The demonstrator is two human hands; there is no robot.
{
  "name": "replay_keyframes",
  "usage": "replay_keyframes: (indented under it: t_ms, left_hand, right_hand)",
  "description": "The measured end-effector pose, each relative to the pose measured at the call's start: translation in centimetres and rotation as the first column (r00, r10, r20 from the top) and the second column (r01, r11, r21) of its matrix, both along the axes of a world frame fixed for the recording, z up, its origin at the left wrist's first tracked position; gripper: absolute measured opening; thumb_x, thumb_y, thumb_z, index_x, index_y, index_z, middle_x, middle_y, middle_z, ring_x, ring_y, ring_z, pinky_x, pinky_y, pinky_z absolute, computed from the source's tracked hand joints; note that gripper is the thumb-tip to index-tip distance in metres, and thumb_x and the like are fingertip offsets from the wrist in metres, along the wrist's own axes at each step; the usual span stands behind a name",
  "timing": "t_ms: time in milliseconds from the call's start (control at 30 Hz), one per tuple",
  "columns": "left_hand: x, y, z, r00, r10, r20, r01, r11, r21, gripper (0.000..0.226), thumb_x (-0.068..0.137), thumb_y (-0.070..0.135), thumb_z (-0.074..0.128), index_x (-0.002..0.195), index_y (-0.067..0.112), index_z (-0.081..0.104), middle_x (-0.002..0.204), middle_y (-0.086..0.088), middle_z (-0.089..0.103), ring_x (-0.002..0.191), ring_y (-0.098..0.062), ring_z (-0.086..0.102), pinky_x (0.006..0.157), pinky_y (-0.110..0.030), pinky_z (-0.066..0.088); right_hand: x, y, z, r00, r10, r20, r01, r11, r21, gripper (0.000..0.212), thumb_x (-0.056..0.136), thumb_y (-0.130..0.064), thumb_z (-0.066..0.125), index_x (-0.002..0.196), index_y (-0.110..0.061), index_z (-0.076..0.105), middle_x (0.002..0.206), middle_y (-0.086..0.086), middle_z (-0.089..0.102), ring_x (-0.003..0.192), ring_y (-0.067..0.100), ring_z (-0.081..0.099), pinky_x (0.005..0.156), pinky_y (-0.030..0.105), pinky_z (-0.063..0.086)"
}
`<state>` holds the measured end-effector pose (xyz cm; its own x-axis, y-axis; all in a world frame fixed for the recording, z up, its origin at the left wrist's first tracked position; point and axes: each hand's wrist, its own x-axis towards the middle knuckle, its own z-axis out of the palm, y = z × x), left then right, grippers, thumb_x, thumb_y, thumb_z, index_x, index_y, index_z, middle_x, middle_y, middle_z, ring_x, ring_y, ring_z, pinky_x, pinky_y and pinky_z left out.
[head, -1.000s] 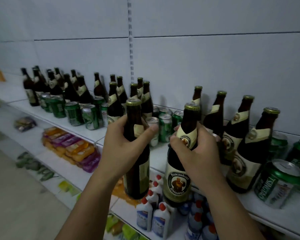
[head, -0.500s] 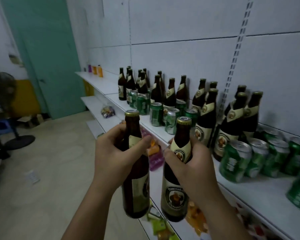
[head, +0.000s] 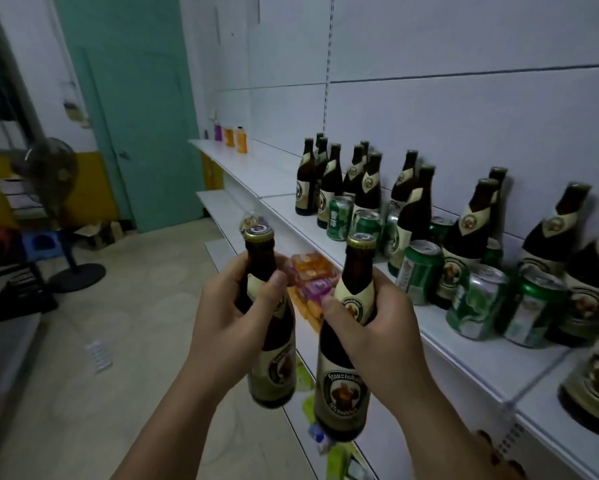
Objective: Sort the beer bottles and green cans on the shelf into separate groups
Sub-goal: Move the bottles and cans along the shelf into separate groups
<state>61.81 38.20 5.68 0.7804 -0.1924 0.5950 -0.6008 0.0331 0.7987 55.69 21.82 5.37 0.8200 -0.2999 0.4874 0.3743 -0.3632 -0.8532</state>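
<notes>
My left hand (head: 227, 320) grips the neck of a dark brown beer bottle (head: 268, 362) held upright in the air in front of the shelf. My right hand (head: 377, 332) grips a second beer bottle (head: 344, 382) with a cream label, just to the right of the first. Both bottles hang off the shelf's front edge. On the white shelf (head: 464, 348) to the right stand several more beer bottles (head: 415, 199) mixed with several green cans (head: 476, 303).
The shelf's far left stretch (head: 253, 168) holds only three small coloured bottles (head: 240, 140). Lower shelves carry orange and purple packets (head: 311, 275). A teal door (head: 135, 109) and a floor fan (head: 53, 178) stand at the left beyond the tiled floor.
The view has swung left along the shelf, and both hands have carried their bottles away from the shelf front. The grips on the two necks are unchanged.
</notes>
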Motion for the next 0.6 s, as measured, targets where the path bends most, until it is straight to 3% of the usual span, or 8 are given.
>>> replay_keyframes:
  t_ms: [100,233,367,433,600]
  left_hand:
    - [4.1,-0.1,-0.5,0.999,0.037,0.004,-0.037,0.999,-0.027,0.018,0.098,0.029,0.057,0.105,0.017,0.067,0.087,-0.003,0.07,0.084,-0.024,0.07,0.076,-0.045,0.058]
    - [10.6,-1.1,-0.6,0.998,0.055,0.04,-0.054,0.998,-0.037,0.019,0.095,0.037,0.056,0.098,0.021,0.066,0.083,-0.007,0.069,0.077,-0.027,0.068,0.072,-0.055,0.056]
    - [17.1,-3.0,-0.3,0.997,0.071,0.04,-0.07,0.997,-0.035,0.018,0.089,0.043,0.059,0.095,0.029,0.069,0.081,-0.005,0.072,0.073,-0.024,0.072,0.067,-0.043,0.059]
    - [20.7,-4.1,0.2,0.996,0.084,0.027,-0.083,0.996,-0.042,0.017,0.087,0.044,0.061,0.093,0.031,0.071,0.079,-0.005,0.074,0.072,-0.022,0.073,0.065,-0.034,0.06]
    - [29.1,-6.9,1.3,0.996,0.081,0.031,-0.079,0.996,-0.035,0.009,0.09,0.026,0.064,0.093,0.023,0.073,0.077,-0.006,0.073,0.073,-0.017,0.073,0.063,-0.019,0.056]
  right_hand:
    - [4.0,0.1,-0.3,1.0,0.014,-0.021,-0.014,1.0,0.023,0.02,0.089,-0.018,0.076,0.089,-0.033,0.062,0.073,-0.008,0.065,0.066,0.007,0.063,0.062,0.02,0.05]
    - [10.9,-0.5,-0.6,1.0,-0.004,-0.022,0.005,0.998,0.063,0.012,0.089,-0.024,0.075,0.091,-0.027,0.063,0.076,0.001,0.067,0.069,0.016,0.066,0.062,0.031,0.056]
    - [18.0,-1.6,-0.6,0.999,0.047,0.004,-0.047,0.994,0.096,0.014,0.091,-0.03,0.074,0.099,-0.023,0.064,0.085,0.006,0.071,0.079,0.023,0.07,0.074,0.045,0.059]
    - [21.7,-2.4,-0.2,0.998,0.055,0.032,-0.058,0.993,0.105,0.013,0.092,-0.028,0.075,0.096,-0.023,0.063,0.082,0.007,0.07,0.077,0.023,0.07,0.073,0.043,0.058]
    - [28.8,-4.5,1.0,0.998,0.005,0.057,-0.011,0.994,0.108,0.011,0.091,-0.023,0.074,0.093,-0.021,0.063,0.076,0.007,0.065,0.069,0.016,0.065,0.063,0.022,0.053]
